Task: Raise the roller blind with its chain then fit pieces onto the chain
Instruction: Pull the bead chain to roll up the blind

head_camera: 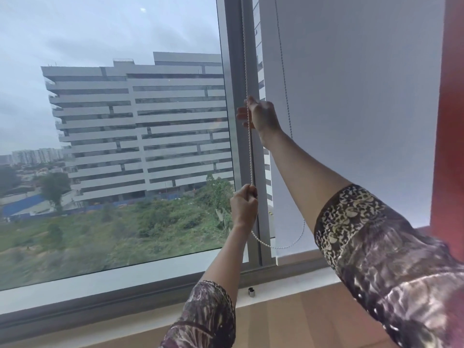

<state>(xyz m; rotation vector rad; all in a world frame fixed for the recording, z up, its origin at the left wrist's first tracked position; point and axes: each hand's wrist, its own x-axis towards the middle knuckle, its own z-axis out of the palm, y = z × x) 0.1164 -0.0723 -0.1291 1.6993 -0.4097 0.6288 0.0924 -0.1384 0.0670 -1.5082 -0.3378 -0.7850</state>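
Note:
A white beaded chain [248, 151] hangs down along the grey window mullion [234, 71]. My right hand [261, 115] is shut on the chain high up. My left hand [244, 204] is shut on the same strand lower down. Below my left hand the chain loops to the right and rises again in front of a white roller blind [351, 96] that covers the right-hand window down to near the sill. The left-hand pane is uncovered and shows buildings and greenery outside.
A small metal piece [251, 291] stands on the white sill [125, 277] below the mullion. A red wall strip [449, 121] borders the blind on the right. A wooden surface [288, 322] runs along the bottom.

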